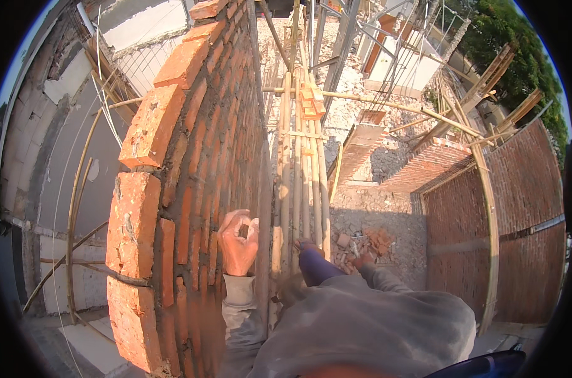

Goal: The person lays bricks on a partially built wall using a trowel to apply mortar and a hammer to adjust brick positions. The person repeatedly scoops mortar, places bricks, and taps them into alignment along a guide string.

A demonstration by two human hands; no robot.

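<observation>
the left hand [239,242] is raised ahead on a straight arm in a grey sleeve, fingers curled toward the thumb. the right hand [363,260] reaches lower, mostly hidden by its sleeve.

Rough, matt red clay bricks form the brick wall [191,164], bedded in coarse grey mortar; the scaffold poles [298,176] are smooth pale bamboo; the sleeve [239,302] is dusty grey cloth.

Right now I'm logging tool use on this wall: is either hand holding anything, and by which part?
Nothing visibly held. The left hand rests against the face of the brick wall, fingers curled with no tool in them. The right hand is out of view.
</observation>
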